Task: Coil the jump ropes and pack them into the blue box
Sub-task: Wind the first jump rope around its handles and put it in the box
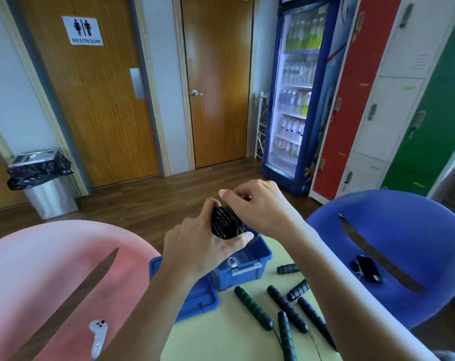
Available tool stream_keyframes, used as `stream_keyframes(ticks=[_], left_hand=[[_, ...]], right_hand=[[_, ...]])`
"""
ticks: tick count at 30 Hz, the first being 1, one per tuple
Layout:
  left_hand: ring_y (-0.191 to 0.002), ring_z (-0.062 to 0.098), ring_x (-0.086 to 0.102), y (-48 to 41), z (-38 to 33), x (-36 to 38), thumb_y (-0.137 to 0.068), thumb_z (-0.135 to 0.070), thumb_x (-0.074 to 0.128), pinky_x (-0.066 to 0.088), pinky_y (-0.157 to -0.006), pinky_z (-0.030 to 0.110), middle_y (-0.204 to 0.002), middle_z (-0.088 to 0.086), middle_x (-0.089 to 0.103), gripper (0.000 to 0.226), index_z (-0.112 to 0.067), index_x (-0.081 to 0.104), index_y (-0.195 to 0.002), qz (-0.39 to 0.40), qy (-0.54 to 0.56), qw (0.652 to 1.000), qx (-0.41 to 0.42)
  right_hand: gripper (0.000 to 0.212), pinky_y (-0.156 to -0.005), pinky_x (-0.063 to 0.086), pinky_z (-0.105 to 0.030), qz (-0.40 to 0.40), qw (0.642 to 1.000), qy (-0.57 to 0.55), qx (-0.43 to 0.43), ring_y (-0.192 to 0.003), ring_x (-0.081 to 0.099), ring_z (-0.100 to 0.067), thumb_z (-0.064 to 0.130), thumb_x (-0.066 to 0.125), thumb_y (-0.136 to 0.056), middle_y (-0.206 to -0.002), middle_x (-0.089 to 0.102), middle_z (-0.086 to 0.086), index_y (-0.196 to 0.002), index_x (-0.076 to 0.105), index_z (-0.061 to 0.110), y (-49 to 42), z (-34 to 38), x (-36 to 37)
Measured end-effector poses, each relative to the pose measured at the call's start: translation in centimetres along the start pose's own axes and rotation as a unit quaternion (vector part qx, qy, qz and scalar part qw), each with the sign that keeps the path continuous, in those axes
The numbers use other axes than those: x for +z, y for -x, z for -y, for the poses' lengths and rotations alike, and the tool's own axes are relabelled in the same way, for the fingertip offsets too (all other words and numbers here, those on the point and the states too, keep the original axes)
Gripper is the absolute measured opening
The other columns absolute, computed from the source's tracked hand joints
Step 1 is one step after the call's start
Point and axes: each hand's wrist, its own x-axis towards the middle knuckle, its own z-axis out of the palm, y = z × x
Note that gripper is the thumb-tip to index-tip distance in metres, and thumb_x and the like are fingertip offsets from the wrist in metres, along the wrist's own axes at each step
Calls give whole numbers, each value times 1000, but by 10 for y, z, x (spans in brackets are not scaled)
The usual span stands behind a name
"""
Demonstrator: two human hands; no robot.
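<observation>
The coiled jump rope (225, 225) sits just above the middle of the frame, a tight black bundle of thin glossy cord held in the air over the open blue box (249, 273). The left hand (200, 246) wraps it from below, fingers and thumb curled round the coil. The right hand (260, 204) comes in from above with its fingertips pinching at the top of the bundle; what exactly they pinch is hidden.

The cord looks light, springy and slick, so the loops would likely spring apart if let go. The safest hold is round the whole bundle, across the loops, not by one strand.

At lower centre the lid (202, 300) lies on the pale green table (221, 340). To the lower right lie several handles (252, 307) with loose cords, their foam looking soft and easy to grip. A pink chair (38, 269) at lower left carries a white controller (98, 337).
</observation>
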Motion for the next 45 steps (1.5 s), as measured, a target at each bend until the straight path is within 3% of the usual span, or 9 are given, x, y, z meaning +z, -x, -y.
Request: stream_keyframes(ticks=[7, 11, 14, 16, 20, 25, 32, 37, 45], left_hand=[[-91, 26, 67, -10, -8, 9, -65, -81, 56, 48, -73, 34, -84, -9, 65, 67, -38, 30, -109, 15, 2, 1000, 12], [-94, 27, 66, -12, -14, 15, -67, -78, 57, 44, -72, 32, -86, -7, 65, 70, -39, 30, -117, 18, -10, 1000, 13], [-86, 26, 65, -15, -13, 18, -65, -79, 56, 46, -70, 33, -74, -10, 62, 64, -35, 35, -106, 17, 11, 1000, -10], [-79, 23, 62, -18, -11, 17, -65, -83, 53, 45, -68, 33, -69, -14, 56, 62, -36, 35, -101, 29, 34, 999, -17], [-81, 20, 64, -19, -8, 16, -58, -91, 41, 49, -68, 34, -77, -14, 60, 68, -40, 34, -103, 30, 60, 998, -15], [-80, 16, 63, -15, -10, 20, -56, -91, 42, 48, -68, 34, -72, -18, 58, 66, -42, 33, -99, 42, 94, 994, -25], [-76, 9, 59, -13, -15, 16, -55, -89, 44, 45, -65, 31, -73, -19, 58, 66, -42, 35, -101, 40, 119, 991, -33], [-74, 0, 60, -9, -13, 20, -49, -94, 40, 50, -67, 33, -69, -18, 63, 68, -45, 34, -96, 41, 144, 988, -34], [-80, 6, 62, -9, -13, 13, -47, -93, 43, 53, -75, 37, -78, -18, 63, 71, -45, 37, -99, 31, 153, 987, -47]], right_hand=[[43, -55, 42, -22, 8, 1000, -2, 14, -72, 58, -12, 53, 53, -84, -76, 64, -1, -68, 68, 16, -7, -15, -4], [40, -62, 51, -28, 11, 1000, -3, 25, -75, 62, -16, 50, 52, -84, -77, 66, -2, -72, 71, 16, -4, -23, -2], [27, -70, 49, -26, 23, 999, -28, 19, -81, 62, -13, 37, 53, -88, -81, 68, 4, -81, 73, 19, -6, -31, -7], [20, -78, 48, -23, 15, 995, -95, 25, -89, 61, -10, 23, 53, -92, -93, 68, 8, -101, 70, 22, -6, -41, -11], [25, -85, 52, -35, -9, 986, -167, 11, -97, 61, -18, 10, 50, -93, -106, 61, 1, -113, 59, 21, -1, -56, -15], [59, -74, 55, -20, -3, 984, -175, -17, -84, 68, -12, -10, 58, -80, -101, 59, 2, -128, 44, 21, 11, -61, -9], [72, -78, 57, -25, -116, 981, -154, -28, -83, 68, -12, -7, 69, -74, -89, 66, 0, -132, 44, 28, 20, -63, 1], [78, -73, 52, -12, -95, 982, -154, -51, -76, 66, -3, -11, 63, -73, -84, 68, 5, -134, 42, 31, 24, -64, -1], [85, -83, 56, -29, 3, 978, -184, -95, -81, 69, -16, -15, 54, -81, -91, 72, -1, -140, 29, 40, 21, -70, -13]])
